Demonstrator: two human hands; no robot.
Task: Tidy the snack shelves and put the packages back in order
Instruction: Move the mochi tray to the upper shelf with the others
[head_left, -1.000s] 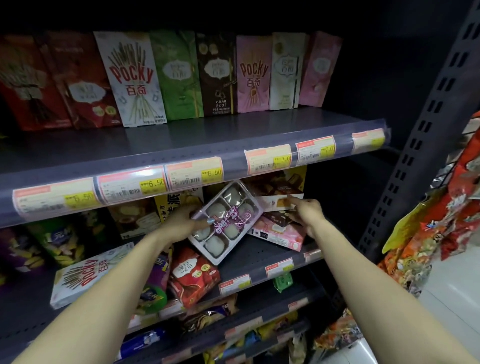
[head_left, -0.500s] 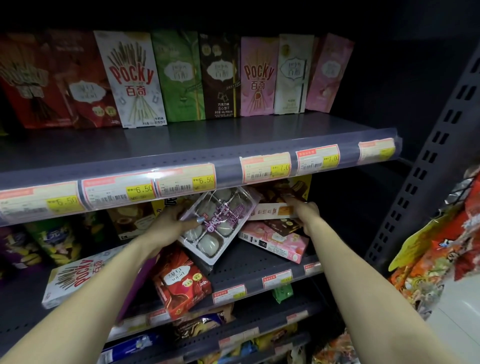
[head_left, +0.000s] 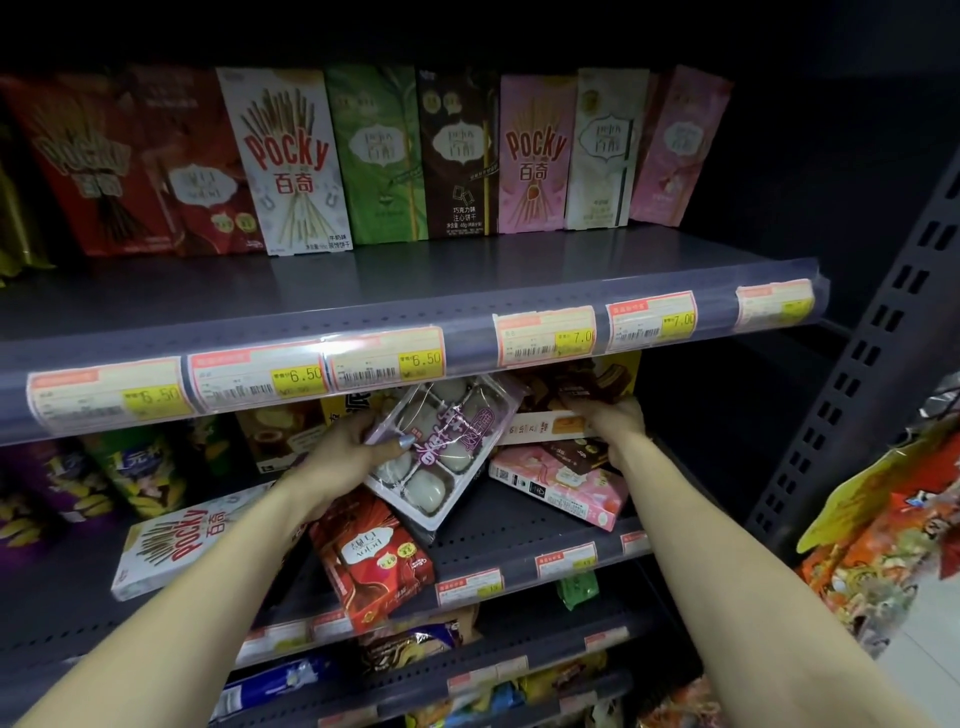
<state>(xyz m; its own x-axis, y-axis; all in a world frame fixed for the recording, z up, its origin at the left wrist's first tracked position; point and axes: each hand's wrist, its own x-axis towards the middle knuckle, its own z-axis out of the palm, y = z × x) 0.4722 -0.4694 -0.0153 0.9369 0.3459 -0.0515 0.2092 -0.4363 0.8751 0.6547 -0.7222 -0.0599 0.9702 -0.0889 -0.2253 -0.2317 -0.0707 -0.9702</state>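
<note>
Two bare forearms reached up from the bottom corners of the frame toward a dim grey shop shelf. In the lower centre, beneath the arms, the lowest shelves held loose wrapped snacks, too dark to identify.

Above them, on the middle shelf (head_left: 524, 540), a white Pocky box (head_left: 176, 545) lay flat at lower left and a red biscuit-stick box (head_left: 374, 561) lay tilted at the shelf's front edge, near centre. The left hand (head_left: 348, 457), just left of centre, gripped a clear mochi tray (head_left: 447, 447) by its left side, thumb curled over the top with a painted nail showing. The tray was tilted, its upper end tucked under the top shelf's price strip and its lower corner near the red box.

To the right of centre, the right hand (head_left: 608, 421) had its fingers curled over the edge of a brown and yellow chocolate-pie box (head_left: 582, 379) stacked at the back. Below that hand, a pink flat box (head_left: 561, 483) lay askew on the shelf. Green and purple snack bags (head_left: 93, 483) stood at the far left.

Farther back, the top shelf's front rail (head_left: 467, 343) carried price labels reading 6.50 and 7.00. Behind it stood a neat upright row of Pocky boxes (head_left: 363, 156) in red, white, green, brown and pink. Orange snack packets (head_left: 883, 530) hung at the right edge.
</note>
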